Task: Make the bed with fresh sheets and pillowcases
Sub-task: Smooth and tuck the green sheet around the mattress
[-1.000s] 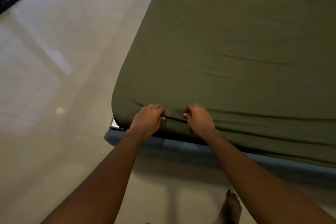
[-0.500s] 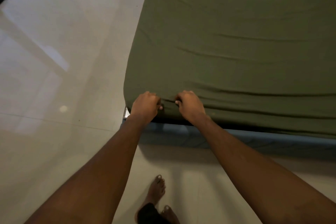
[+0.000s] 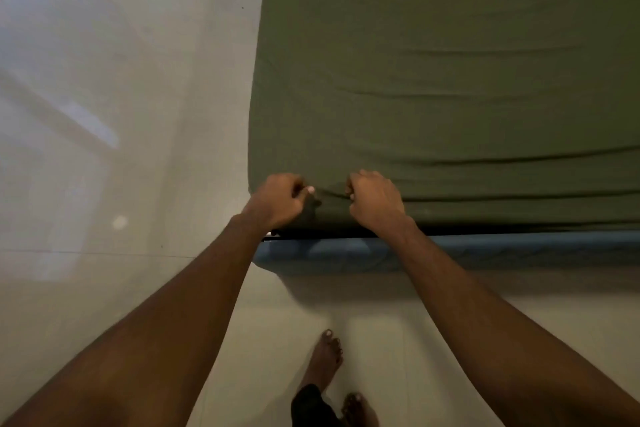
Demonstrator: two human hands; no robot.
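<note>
An olive-green sheet [image 3: 450, 62] covers the mattress, with long creases running across it near the front edge. At the front left corner my left hand [image 3: 277, 201] grips a fold of the sheet's edge, thumb pressed on the cloth. A hand's width to the right, my right hand [image 3: 375, 199] is curled round the same edge. Below the sheet's hem shows the blue bed base [image 3: 485, 250].
Glossy pale tiled floor [image 3: 121, 114] runs along the left of the bed and in front of it. My bare feet [image 3: 327, 357] stand on the tiles just before the bed. Small objects lie at the far top left by a dark edge.
The view has shifted so the bed corner sits more to the right and closer. Both hands stay on the sheet's edge at the corner, a little wider apart. My feet have come into view.
</note>
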